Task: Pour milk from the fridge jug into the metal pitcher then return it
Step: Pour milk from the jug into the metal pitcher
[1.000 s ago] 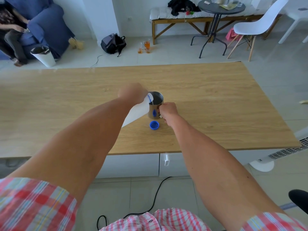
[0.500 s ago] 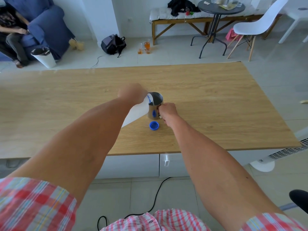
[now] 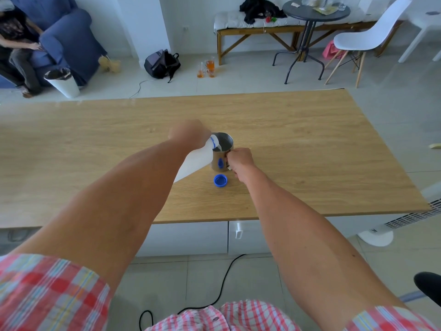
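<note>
A white plastic milk jug (image 3: 195,162) is tilted steeply, its blue-ringed mouth over the rim of the metal pitcher (image 3: 223,151). My left hand (image 3: 189,133) grips the jug near its top. The pitcher stands upright on the wooden table (image 3: 310,151), and my right hand (image 3: 239,162) is closed around its handle on the right side. The jug's blue cap (image 3: 220,181) lies loose on the table just in front of the pitcher. My left forearm hides the jug's lower part.
Beyond the table's far edge, the floor holds a black backpack (image 3: 162,63), glasses of orange drink (image 3: 207,68), a white bin (image 3: 63,82), a round black side table (image 3: 310,25) and a white chair (image 3: 365,39). A person sits on the blue armchair (image 3: 64,37). A white fan heater (image 3: 405,220) stands right.
Almost nothing has changed. The jug stays tilted over the pitcher with both hands in place.
</note>
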Available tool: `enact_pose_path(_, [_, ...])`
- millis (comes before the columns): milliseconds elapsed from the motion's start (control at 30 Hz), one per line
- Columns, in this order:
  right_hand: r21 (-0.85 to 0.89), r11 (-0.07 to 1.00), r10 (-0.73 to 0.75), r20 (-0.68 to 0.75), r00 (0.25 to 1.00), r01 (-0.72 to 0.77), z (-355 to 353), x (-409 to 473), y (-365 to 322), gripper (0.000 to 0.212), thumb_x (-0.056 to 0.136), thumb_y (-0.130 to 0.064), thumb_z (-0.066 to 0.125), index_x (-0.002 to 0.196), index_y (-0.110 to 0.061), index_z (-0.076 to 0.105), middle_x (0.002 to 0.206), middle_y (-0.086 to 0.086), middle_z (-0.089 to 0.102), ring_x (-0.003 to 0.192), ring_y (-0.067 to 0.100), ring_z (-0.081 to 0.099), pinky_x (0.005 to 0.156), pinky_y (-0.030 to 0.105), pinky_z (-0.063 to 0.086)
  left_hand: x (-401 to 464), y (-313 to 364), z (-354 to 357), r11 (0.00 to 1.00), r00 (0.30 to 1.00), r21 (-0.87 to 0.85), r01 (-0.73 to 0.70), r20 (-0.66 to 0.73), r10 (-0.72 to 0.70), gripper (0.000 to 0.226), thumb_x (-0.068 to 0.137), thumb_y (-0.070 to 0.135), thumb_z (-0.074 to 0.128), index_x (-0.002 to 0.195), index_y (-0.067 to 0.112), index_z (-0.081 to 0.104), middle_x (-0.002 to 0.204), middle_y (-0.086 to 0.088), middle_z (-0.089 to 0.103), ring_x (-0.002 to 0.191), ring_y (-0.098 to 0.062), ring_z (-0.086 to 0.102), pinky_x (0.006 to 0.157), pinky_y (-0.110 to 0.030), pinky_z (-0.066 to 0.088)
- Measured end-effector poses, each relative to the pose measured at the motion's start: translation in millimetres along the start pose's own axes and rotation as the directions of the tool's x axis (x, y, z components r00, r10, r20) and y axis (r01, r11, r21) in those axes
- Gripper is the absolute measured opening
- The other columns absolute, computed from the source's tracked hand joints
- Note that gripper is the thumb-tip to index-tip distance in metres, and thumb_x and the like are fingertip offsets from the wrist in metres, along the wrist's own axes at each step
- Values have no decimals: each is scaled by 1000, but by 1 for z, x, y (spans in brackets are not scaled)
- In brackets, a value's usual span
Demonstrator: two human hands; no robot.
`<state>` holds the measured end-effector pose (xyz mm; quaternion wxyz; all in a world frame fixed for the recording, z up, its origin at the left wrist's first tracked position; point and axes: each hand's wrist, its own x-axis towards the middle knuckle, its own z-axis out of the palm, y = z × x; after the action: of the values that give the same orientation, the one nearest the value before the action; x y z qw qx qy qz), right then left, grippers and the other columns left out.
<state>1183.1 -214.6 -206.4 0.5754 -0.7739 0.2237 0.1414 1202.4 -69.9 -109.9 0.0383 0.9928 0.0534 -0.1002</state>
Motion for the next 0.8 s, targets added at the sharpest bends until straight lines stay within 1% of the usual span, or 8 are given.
enact_pose_path(300, [6, 1000, -6, 1, 1000, 6, 3, 2, 1, 25, 89, 0, 44, 91, -10, 67, 80, 9, 57, 64, 20, 43, 51, 29, 32, 0, -1, 0, 1000, 1000, -3, -7, -3, 7, 32, 103, 39, 40, 100, 12, 58, 100, -10, 59, 91, -32, 57, 74, -37, 40])
enact_pose_path(533, [9, 1000, -1, 7, 1000, 0, 0, 1, 0, 25, 90, 1, 44, 92, -10, 66, 76, 5, 54, 60, 17, 40, 50, 29, 32, 1, 0, -1, 1000, 1000, -11, 3, 7, -2, 33, 103, 39, 40, 102, 12, 60, 99, -10, 61, 91, -31, 58, 74, -37, 40])
enact_pose_path(800, [13, 1000, 3, 3, 1000, -3, 2, 3, 2, 27, 90, -1, 44, 96, -11, 68, 73, 4, 53, 60, 17, 39, 49, 28, 30, 0, 1, -2, 1000, 1000, -16, 3, 12, -3, 30, 102, 38, 41, 100, 14, 60, 97, -8, 60, 90, -30, 58, 73, -36, 40])
